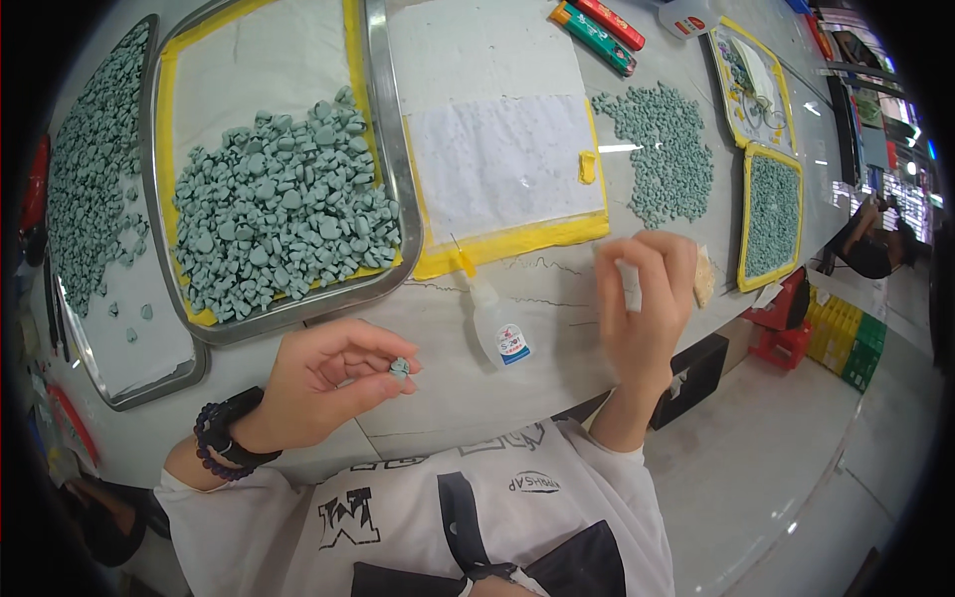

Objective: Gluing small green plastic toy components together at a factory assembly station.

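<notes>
My left hand (pixel 316 376) pinches a small grey-green stone piece (pixel 400 367) between thumb and fingertips. It looks like several bits set together, too small to make out fully. My right hand (pixel 652 294) is raised over the table's right part, its fingers curled toward the thumb; what they hold, if anything, I cannot make out. Between the hands lies a white squeeze bottle (pixel 500 328) with a yellow cap and a thin needle tip pointing away from me. A metal-rimmed tray (pixel 396 129) of grey-green stones (pixel 284 214) stands beyond my left hand.
Another tray (pixel 129 383) of smaller stones is at the far left. A white sheet with yellow tape edging (pixel 502 164) lies ahead. Loose stones (pixel 671 154) spread right of it, near a yellow-edged tray (pixel 746 219). Green and red tubes (pixel 597 38) lie at the back.
</notes>
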`<control>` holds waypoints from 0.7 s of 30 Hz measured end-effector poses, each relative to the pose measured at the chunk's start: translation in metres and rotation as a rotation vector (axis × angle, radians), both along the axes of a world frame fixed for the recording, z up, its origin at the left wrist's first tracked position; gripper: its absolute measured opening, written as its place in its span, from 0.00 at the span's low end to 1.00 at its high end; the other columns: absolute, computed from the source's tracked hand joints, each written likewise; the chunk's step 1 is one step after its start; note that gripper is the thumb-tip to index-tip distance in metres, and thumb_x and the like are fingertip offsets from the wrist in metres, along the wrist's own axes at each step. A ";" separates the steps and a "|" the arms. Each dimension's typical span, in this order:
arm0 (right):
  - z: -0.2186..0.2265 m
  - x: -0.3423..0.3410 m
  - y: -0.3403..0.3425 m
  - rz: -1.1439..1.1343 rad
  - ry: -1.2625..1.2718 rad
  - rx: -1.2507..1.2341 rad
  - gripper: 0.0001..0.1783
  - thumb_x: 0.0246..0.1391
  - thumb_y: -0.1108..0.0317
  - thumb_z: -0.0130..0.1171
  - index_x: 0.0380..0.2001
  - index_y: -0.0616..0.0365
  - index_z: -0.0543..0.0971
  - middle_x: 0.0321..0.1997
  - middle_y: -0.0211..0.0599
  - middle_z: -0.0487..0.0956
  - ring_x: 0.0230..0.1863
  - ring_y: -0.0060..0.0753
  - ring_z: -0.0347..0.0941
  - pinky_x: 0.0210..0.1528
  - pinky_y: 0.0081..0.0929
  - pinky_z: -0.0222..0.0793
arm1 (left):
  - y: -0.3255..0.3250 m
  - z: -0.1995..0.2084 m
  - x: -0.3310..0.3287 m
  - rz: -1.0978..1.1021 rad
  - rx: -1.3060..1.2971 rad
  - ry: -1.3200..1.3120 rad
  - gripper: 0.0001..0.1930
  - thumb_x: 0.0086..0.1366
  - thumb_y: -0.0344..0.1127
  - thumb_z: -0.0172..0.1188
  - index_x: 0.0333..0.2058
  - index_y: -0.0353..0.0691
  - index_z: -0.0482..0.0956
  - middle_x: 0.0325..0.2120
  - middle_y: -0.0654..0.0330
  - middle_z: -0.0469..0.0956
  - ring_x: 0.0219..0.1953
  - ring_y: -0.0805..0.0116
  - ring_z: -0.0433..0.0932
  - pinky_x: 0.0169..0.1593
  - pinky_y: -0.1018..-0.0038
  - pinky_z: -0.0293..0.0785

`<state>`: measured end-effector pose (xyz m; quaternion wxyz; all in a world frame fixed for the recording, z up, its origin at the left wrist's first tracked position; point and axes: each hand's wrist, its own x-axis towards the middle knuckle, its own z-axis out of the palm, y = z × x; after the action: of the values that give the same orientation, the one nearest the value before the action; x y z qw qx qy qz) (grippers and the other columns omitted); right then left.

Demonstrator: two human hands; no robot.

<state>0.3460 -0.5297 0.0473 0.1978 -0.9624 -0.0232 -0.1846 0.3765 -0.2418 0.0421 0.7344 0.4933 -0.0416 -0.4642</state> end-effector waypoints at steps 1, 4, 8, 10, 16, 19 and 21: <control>0.008 -0.006 0.017 0.041 -0.003 0.148 0.13 0.34 0.80 0.61 0.28 0.56 0.75 0.29 0.32 0.70 0.32 0.36 0.65 0.36 0.30 0.58 | 0.001 0.000 -0.001 0.004 0.008 0.008 0.15 0.58 0.17 0.54 0.45 0.28 0.71 0.40 0.53 0.75 0.41 0.71 0.78 0.45 0.79 0.74; 0.029 -0.013 0.058 0.243 0.068 0.371 0.16 0.28 0.83 0.63 0.27 0.61 0.74 0.30 0.37 0.69 0.33 0.38 0.65 0.34 0.30 0.61 | -0.002 -0.001 0.000 0.008 0.045 0.010 0.15 0.57 0.16 0.53 0.45 0.28 0.71 0.39 0.52 0.75 0.40 0.68 0.78 0.44 0.77 0.75; 0.025 -0.015 0.089 0.466 0.192 0.515 0.17 0.26 0.83 0.63 0.27 0.59 0.74 0.31 0.36 0.69 0.34 0.38 0.65 0.34 0.30 0.61 | -0.004 0.002 0.001 -0.023 0.037 -0.016 0.17 0.57 0.15 0.53 0.46 0.27 0.72 0.40 0.53 0.75 0.42 0.68 0.76 0.45 0.76 0.74; 0.021 -0.015 0.094 0.454 0.201 0.464 0.15 0.31 0.79 0.62 0.29 0.57 0.74 0.31 0.32 0.70 0.33 0.35 0.66 0.36 0.29 0.59 | -0.004 0.001 0.000 0.009 0.035 -0.014 0.17 0.56 0.15 0.53 0.46 0.27 0.72 0.40 0.53 0.75 0.43 0.69 0.76 0.46 0.76 0.74; 0.018 -0.015 0.102 0.463 0.230 0.396 0.14 0.34 0.77 0.61 0.29 0.56 0.74 0.31 0.30 0.70 0.32 0.33 0.66 0.36 0.29 0.57 | 0.004 -0.003 -0.004 0.046 0.003 -0.091 0.18 0.55 0.13 0.53 0.46 0.27 0.72 0.43 0.53 0.72 0.45 0.69 0.75 0.48 0.75 0.74; 0.017 -0.012 0.104 0.452 0.229 0.369 0.14 0.34 0.77 0.61 0.29 0.56 0.74 0.31 0.30 0.70 0.31 0.34 0.66 0.36 0.29 0.57 | 0.006 -0.004 -0.004 0.054 -0.016 -0.120 0.18 0.55 0.13 0.53 0.46 0.27 0.72 0.43 0.53 0.72 0.45 0.68 0.75 0.49 0.75 0.73; 0.016 -0.011 0.104 0.451 0.232 0.359 0.14 0.33 0.77 0.61 0.29 0.57 0.74 0.30 0.30 0.69 0.31 0.34 0.65 0.36 0.29 0.57 | 0.005 -0.004 -0.005 0.060 -0.027 -0.134 0.18 0.55 0.12 0.53 0.46 0.27 0.72 0.43 0.53 0.72 0.45 0.68 0.75 0.49 0.75 0.73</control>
<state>0.3352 -0.4254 0.0634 0.4018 -0.8974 -0.1804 -0.0263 0.3717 -0.2364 0.0378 0.7501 0.5144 -0.0820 -0.4076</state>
